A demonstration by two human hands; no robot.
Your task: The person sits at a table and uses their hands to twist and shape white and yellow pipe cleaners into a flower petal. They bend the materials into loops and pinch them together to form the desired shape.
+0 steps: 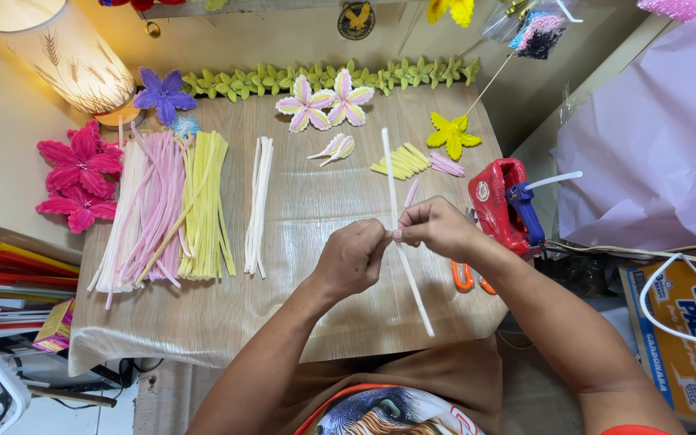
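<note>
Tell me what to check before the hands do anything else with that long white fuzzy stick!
1. Both hands on the stick: left hand and right hand pinch the white fuzzy stick near its middle. Ok.
2. Stick ends free: nothing lies on either end. Ok.
3. Glue gun clear of the hands: it sits right beside the right wrist. Not ok.
4. Glue gun hot: cannot tell.
5. Orange scissors closed: mostly hidden under the arm. Cannot tell.
6. Spare white sticks close by on the table. Ok.
</note>
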